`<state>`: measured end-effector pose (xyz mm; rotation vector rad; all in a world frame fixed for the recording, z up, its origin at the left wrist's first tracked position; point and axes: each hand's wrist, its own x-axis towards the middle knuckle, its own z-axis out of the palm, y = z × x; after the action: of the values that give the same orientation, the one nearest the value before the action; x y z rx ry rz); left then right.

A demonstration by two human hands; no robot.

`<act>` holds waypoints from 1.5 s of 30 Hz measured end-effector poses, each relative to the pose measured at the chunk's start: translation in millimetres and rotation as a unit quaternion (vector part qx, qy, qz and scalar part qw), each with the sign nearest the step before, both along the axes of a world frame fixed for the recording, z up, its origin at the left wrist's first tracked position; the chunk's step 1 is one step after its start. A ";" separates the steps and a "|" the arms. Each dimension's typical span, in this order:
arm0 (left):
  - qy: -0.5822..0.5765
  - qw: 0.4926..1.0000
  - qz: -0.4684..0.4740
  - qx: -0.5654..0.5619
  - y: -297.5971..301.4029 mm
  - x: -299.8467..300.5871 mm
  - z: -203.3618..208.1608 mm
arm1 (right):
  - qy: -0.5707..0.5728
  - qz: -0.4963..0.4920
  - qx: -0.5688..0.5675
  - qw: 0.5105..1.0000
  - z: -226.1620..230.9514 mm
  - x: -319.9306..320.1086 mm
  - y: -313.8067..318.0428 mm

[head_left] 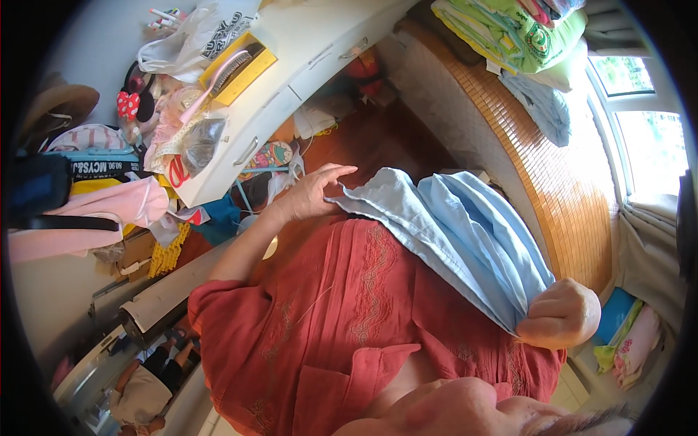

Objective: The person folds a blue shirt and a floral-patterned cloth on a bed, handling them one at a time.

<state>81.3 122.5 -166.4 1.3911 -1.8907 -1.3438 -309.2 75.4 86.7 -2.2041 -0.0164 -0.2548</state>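
Note:
A folded light blue cloth (465,232) stretches across my lap, over my red embroidered garment (349,312). My left hand (309,195) is at the cloth's far end, fingers extended and pinching its corner. The near end is bunched inside my right hand (560,314), which is closed in a fist.
A white desk (291,65) with drawers carries a yellow box (243,73), a hairbrush, bags and clutter. A bed with a woven bamboo mat (552,174) holds stacked folded bedding (516,33). The wooden floor (378,138) lies between them. A window (647,138) is at the right, and pink clothing (102,211) at the left.

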 end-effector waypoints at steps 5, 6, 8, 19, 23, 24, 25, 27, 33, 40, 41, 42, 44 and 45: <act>0.146 0.983 -0.057 0.100 -6.5 -10.2 -19.4 | 0.004 -0.031 -0.013 0.999 -1.5 -3.6 0.8; 0.191 0.971 -0.063 0.129 -9.0 -16.1 -24.4 | 0.000 -0.033 -0.019 0.999 -2.3 -6.1 1.7; 0.254 0.943 -0.082 0.198 -17.4 -28.5 -34.0 | -0.001 -0.052 -0.025 0.998 -3.7 -12.2 3.3; 0.092 0.970 -0.011 0.223 -49.8 -7.3 1.4 | 0.074 -0.447 -0.076 0.888 -15.6 -36.0 -27.3; 0.097 0.958 -0.101 0.252 -63.0 13.5 17.2 | 0.045 -0.462 -0.123 0.877 -10.9 -35.9 -40.5; 0.114 0.946 -0.106 0.285 -63.7 16.6 17.3 | 0.041 -0.467 -0.134 0.873 -8.0 -32.9 -42.5; 0.113 0.944 -0.111 0.289 -63.6 19.4 16.1 | 0.040 -0.457 -0.140 0.877 -4.5 -28.7 -44.6; 0.118 0.940 -0.113 0.299 -61.6 25.3 11.9 | 0.036 -0.419 -0.170 0.891 1.3 -16.2 -49.8; 0.127 0.952 -0.086 0.265 -48.0 59.1 22.6 | 0.049 -0.341 -0.222 0.912 17.9 13.5 -65.5; 0.171 0.954 0.201 0.141 -28.9 71.7 64.2 | -0.005 -0.455 -0.260 0.851 9.6 40.6 -140.1; 0.175 0.954 0.219 0.102 -29.9 65.3 65.1 | -0.010 -0.456 -0.270 0.848 6.4 44.6 -157.2; 0.174 0.953 0.241 0.064 -32.5 57.2 64.1 | -0.013 -0.459 -0.284 0.842 1.6 48.2 -173.3; 0.202 0.937 0.280 0.052 -44.2 37.5 57.6 | 0.006 -0.494 -0.263 0.828 -17.5 56.9 -198.0; 0.218 0.925 0.306 0.048 -51.8 27.0 53.1 | 0.028 -0.488 -0.260 0.833 -25.7 58.2 -207.4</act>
<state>108.3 70.7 -113.4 1.4139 -0.9961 -1.2839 -251.0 -132.0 60.9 -2.5653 1.2320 -0.8224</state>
